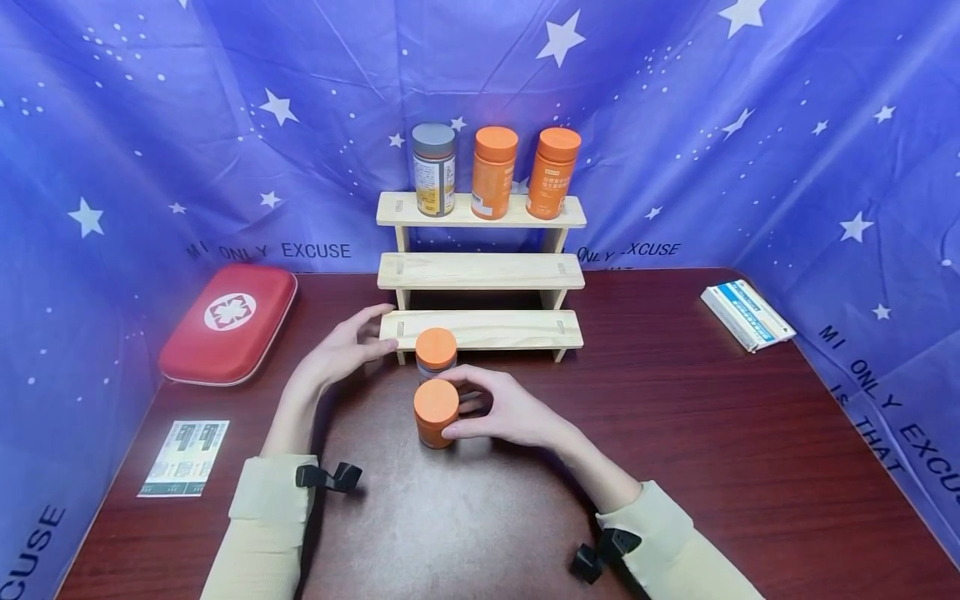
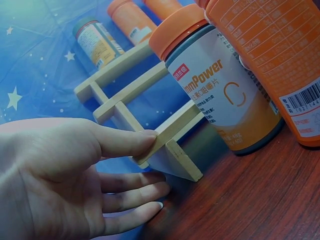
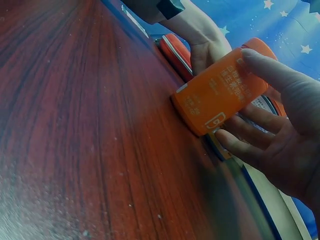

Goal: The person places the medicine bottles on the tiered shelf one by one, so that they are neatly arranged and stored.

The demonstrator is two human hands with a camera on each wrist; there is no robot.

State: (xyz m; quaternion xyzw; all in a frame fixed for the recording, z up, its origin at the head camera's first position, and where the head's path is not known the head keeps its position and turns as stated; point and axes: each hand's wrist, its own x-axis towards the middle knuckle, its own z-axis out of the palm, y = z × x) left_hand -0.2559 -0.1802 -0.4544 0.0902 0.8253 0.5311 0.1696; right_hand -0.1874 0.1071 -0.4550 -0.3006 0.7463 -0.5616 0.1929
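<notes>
A wooden three-tier display stand [image 1: 480, 271] is on the table. My left hand [image 1: 345, 350] pinches the left end of its lowest board, thumb on top; the lower fingers extend loosely beside it in the left wrist view. My right hand [image 1: 517, 408] holds an orange pill bottle [image 1: 435, 412] between thumb and fingers, upright in front of the stand. Just behind it stands a grey bottle with an orange lid [image 1: 436, 347] and a white-and-orange label [image 2: 225, 95], partly hidden in the head view. Whether the held bottle touches the table is unclear.
On the top tier stand a grey-lidded bottle [image 1: 434, 171] and two orange bottles [image 1: 494, 173]. A red first-aid case [image 1: 228, 325] and a printed blister sheet [image 1: 185, 458] lie at left. White-and-blue boxes [image 1: 748, 315] lie at far right. A starry blue curtain [image 1: 480, 50] hangs behind.
</notes>
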